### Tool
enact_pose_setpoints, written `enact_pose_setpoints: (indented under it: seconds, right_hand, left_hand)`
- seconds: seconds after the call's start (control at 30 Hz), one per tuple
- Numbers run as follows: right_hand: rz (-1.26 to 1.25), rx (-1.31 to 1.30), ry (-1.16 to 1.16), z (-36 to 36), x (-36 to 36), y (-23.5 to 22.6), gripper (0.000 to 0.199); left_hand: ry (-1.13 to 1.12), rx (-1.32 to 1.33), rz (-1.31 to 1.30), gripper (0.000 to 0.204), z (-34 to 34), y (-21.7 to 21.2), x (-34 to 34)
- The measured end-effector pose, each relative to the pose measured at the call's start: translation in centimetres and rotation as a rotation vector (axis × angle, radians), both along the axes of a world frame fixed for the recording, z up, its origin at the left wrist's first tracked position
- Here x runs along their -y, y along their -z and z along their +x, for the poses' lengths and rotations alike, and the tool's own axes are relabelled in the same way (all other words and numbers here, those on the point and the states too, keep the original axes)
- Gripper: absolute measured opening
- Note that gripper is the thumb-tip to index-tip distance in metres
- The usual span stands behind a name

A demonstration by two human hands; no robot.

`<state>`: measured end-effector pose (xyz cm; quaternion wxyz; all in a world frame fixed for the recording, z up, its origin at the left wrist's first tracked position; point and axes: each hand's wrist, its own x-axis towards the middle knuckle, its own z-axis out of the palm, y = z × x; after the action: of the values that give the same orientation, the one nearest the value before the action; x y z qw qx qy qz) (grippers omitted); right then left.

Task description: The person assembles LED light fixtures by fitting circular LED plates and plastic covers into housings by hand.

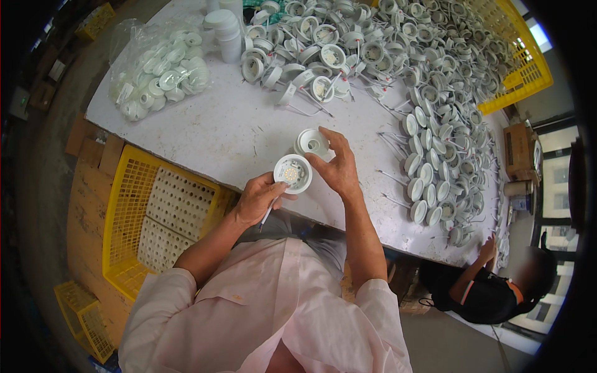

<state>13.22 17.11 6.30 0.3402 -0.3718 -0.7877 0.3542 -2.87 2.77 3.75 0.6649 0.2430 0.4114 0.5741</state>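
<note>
1. Before you stretches the counter (230, 124); at its near edge your left grip (256, 199) holds a lamp housing (292, 174).
2. Just beyond that housing and slightly right, your right grip (339, 163) holds a cup (311, 142).
3. On the counter's far left lies a bag (127, 48) with discs (158, 86) inside.
4. Right of the bag stand stacked pots (229, 43).
5. Right of these pots, a heap of housings (373, 53) spreads along the far side toward a right-hand crate (528, 81).
6. Nearer you on the right lie grouped lamps (429, 165).
7. To your left, beside the counter, a crate (121, 205) holds a tray (171, 217).
8. Beyond the lamps, at your right, is a co-worker (485, 295).
</note>
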Motion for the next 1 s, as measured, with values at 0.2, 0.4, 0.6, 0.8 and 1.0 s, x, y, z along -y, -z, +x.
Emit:
enact_pose_setpoints:
  seconds: [0.2,0.4,0.6,0.8,1.0]
  right_hand:
    - [-0.116,-0.020,-0.018,-0.3,0.1,0.4,0.060]
    - [-0.163,-0.277,0.095,1.7,0.5,-0.8,0.053]
    - [-0.157,-0.295,-0.006,4.7,3.9,-1.6,0.059]
    - [0.013,-0.148,-0.036,5.0,5.5,-1.3,0.067]
    - [-0.071,-0.113,-0.029,5.1,6.0,-1.3,0.076]
  left_hand:
    - [-0.038,0.011,-0.019,0.032,-0.6,0.6,1.7]
    - [-0.016,0.002,-0.012,0.032,-0.4,-0.1,1.4]
    - [0.071,-0.047,0.100,0.034,1.4,0.1,-0.7]
    - [0.077,-0.024,0.031,0.032,3.8,-1.4,-1.8]
    - [0.121,-0.138,0.006,0.034,4.0,-0.3,-2.0]
